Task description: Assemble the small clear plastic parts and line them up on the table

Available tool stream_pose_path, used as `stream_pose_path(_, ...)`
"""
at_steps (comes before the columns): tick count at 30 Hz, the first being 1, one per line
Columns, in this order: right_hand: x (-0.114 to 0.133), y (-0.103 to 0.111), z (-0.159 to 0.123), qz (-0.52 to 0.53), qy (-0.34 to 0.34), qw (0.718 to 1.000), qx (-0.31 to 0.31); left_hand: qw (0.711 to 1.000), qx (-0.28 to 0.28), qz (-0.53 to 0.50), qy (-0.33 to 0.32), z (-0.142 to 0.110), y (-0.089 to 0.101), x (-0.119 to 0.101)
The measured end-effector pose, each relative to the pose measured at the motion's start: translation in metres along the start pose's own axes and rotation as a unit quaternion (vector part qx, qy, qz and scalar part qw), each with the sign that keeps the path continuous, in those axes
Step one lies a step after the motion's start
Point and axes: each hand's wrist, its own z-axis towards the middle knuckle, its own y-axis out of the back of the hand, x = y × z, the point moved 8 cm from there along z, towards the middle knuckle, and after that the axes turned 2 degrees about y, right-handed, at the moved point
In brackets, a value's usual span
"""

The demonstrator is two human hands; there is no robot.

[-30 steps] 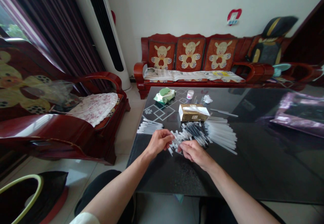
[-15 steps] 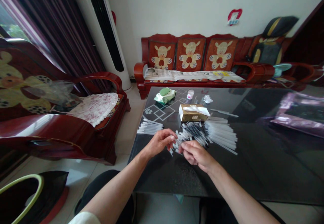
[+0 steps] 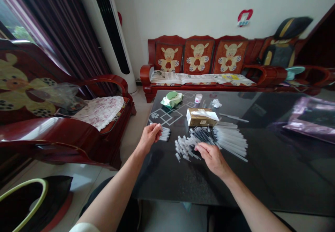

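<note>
My left hand (image 3: 150,136) is closed, fingertips pinched together, over a row of white pens (image 3: 164,134) at the table's left edge. It covers part of that row, and what it grips is hidden. My right hand (image 3: 211,157) is also closed, its thumb and fingers pressed together at the right side of a heap of small translucent pen caps (image 3: 184,145). Whatever it pinches is too small to make out. Just behind it lie thin black pen refills (image 3: 201,134). A fan of long whitish pen barrels (image 3: 231,139) spreads to their right.
A gold tissue box (image 3: 202,121) stands behind the refills. Farther back are a green wipes pack (image 3: 172,100), a small white tub (image 3: 198,98) and crumpled tissue (image 3: 216,103). One loose barrel (image 3: 233,117) lies beyond the fan. A purple plastic package (image 3: 311,120) rests at right.
My left hand has moved left, away from my right hand, to the row of pens. The right hand has shifted slightly right, baring more of the cap heap.
</note>
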Motion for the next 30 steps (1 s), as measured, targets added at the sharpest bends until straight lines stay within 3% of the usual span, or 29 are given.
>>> stream_pose_path(6,-0.007,0.003,0.003,0.020,-0.020,1.000,-0.006,0.992,0.111,-0.046,0.040,-0.014,-0.046,0.017)
stream_pose_path(10,-0.020,0.009,0.005,0.022,-0.028,0.999,-0.008,0.987,0.147,-0.038,0.058,-0.021,-0.063,0.028)
stream_pose_path(16,-0.065,0.057,0.009,-0.067,-0.045,0.994,-0.076,0.987,0.150,-0.017,0.063,-0.022,-0.065,0.035)
stream_pose_path(22,-0.105,0.119,-0.002,-0.278,-0.068,0.940,-0.186,0.987,0.150,-0.007,0.061,-0.020,-0.065,0.040)
stream_pose_path(26,-0.122,0.131,-0.003,-0.398,-0.083,0.896,-0.181,0.987,0.152,-0.001,0.058,-0.019,-0.065,0.042)
stream_pose_path(30,-0.136,0.128,0.000,-0.452,-0.060,0.874,-0.167,0.987,0.150,0.010,0.062,-0.019,-0.064,0.043)
